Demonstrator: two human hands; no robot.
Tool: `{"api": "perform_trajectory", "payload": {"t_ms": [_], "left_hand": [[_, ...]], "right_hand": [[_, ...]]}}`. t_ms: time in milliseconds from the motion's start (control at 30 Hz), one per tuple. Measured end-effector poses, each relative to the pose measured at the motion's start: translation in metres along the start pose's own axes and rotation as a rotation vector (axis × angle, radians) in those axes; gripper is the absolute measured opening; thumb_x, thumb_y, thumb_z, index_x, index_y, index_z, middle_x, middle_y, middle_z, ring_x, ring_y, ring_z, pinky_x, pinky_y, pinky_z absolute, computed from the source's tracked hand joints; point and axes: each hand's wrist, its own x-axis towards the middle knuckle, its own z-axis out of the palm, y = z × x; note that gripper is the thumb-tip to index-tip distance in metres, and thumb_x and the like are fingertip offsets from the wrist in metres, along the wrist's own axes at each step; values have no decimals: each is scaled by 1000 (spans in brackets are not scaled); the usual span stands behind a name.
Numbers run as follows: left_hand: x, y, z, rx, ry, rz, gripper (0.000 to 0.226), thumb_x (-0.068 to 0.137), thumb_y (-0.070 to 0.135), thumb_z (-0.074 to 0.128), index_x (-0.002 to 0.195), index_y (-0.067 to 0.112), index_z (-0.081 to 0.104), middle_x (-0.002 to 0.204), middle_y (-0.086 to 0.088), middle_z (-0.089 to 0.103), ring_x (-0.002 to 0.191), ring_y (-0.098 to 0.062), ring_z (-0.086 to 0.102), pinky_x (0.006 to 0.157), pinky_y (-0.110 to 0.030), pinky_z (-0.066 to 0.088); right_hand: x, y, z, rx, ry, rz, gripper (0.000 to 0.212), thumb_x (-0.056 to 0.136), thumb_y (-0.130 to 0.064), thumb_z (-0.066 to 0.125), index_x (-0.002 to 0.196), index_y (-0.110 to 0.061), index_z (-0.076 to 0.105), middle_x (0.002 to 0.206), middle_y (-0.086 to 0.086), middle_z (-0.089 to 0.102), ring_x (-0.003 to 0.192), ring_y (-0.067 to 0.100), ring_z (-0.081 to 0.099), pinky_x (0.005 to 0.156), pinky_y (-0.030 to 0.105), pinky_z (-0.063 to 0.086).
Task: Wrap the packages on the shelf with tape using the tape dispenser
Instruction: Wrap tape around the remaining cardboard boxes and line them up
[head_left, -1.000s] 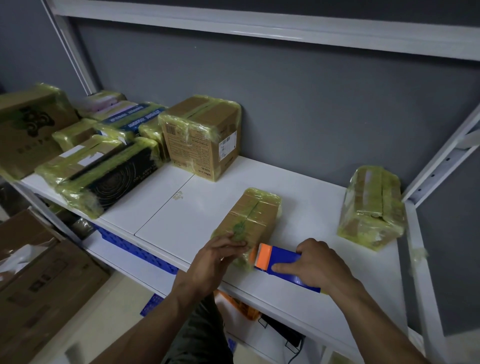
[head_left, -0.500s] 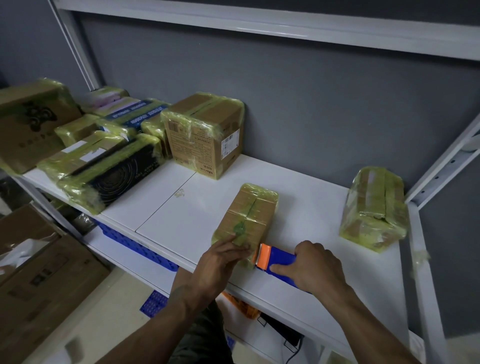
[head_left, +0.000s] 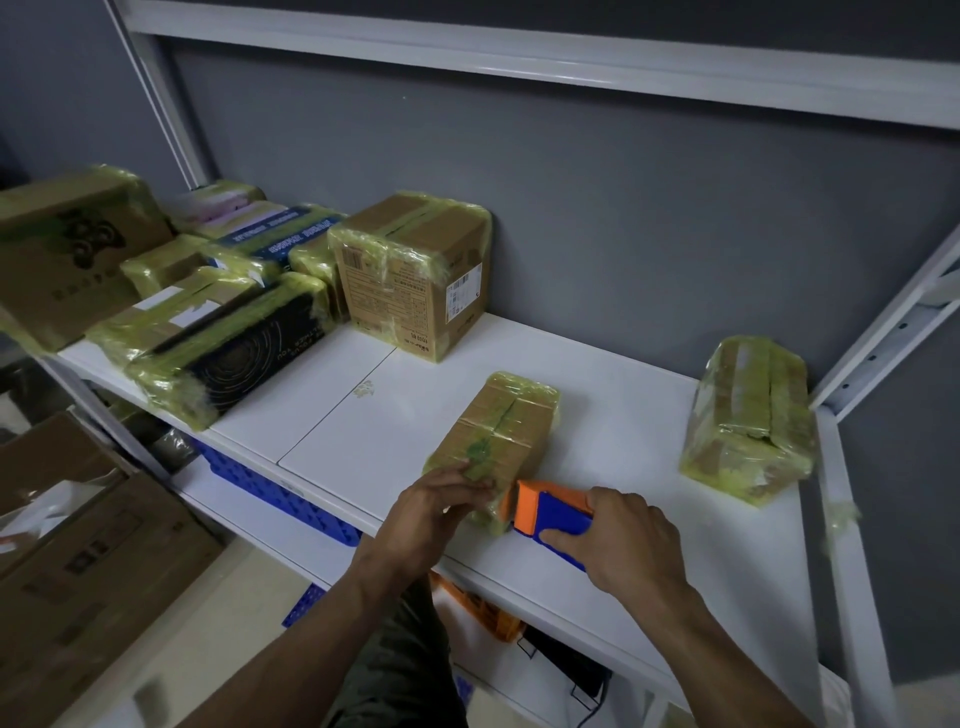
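Note:
A small cardboard package with yellow-green tape on its edges lies on the white shelf, near the front edge. My left hand presses on the package's near end, fingers laid over it. My right hand grips a blue tape dispenser, whose orange head touches the package's near right corner. Another taped package stands at the shelf's right end. A taller taped box stands against the back wall.
Several taped boxes crowd the shelf's left end. White uprights frame the right side. Below lie a blue crate, an orange object and brown cartons on the floor.
My right hand has slid the dispenser slightly toward the package; its orange head now meets the near corner. My left hand stays on the package.

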Motion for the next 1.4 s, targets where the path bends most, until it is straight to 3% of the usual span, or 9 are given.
{"api": "perform_trajectory", "payload": {"t_ms": [233,367,633,800,933,1067,1167,1233,1400], "left_hand": [[-1,-4,-2,-8,32,22,34,89,2,73,117,21,77,125,12,70,130,-15,58,103,-43,54],[-2,-6,-4,-59,31,38,32,89,0,73,116,18,78,123,9,72,125,-17,63,102,-48,52],[0,-7,-28,-208,46,52,22,89,10,67,108,6,79,114,-1,75,124,-22,63,108,-38,49],[-5,-18,-32,-325,63,-13,22,89,7,67,106,1,78,113,-7,76,125,-27,62,105,-51,50],[-5,-24,-34,-472,155,-92,19,89,5,69,106,5,79,109,-5,77,118,-27,66,101,-56,50],[-2,-28,-40,-495,201,-92,19,92,12,70,107,5,79,108,-7,77,112,-29,68,99,-59,51],[-1,-29,-39,-385,150,-16,20,92,17,70,108,8,79,111,-2,77,119,-26,66,101,-56,51],[1,-27,-37,-239,95,23,21,90,10,70,108,14,80,114,7,76,121,-18,64,101,-50,53],[19,-25,-59,-53,176,117,36,91,1,70,116,25,77,116,13,72,114,-9,66,94,-36,57]], "right_hand": [[0,-2,7,48,-29,27,66,77,-81,68,112,-26,63,113,-5,72,99,18,69,77,29,55],[12,4,-3,181,-126,60,62,68,-81,75,87,-23,63,91,-9,72,78,9,68,59,24,49],[23,3,-12,324,-228,65,63,56,-78,85,71,-22,61,64,-8,64,57,4,65,45,16,37],[25,0,-12,445,-287,51,64,54,-77,87,79,-20,70,69,-8,72,60,7,71,48,18,46],[24,0,-8,575,-238,13,71,47,-79,82,75,-16,71,71,-6,74,63,13,72,58,28,56],[26,-1,-4,655,-274,7,58,64,-66,90,87,-15,73,78,-6,78,71,13,76,74,41,65],[29,-4,-5,551,-223,10,52,67,-64,89,77,-17,70,67,-12,73,62,6,72,58,27,58],[28,-8,-7,424,-175,-14,55,67,-68,87,65,-20,59,56,-17,64,52,0,63,48,16,43],[23,-9,-3,80,-104,10,60,75,-72,78,104,-22,61,107,-3,72,96,18,69,73,30,56]]}}
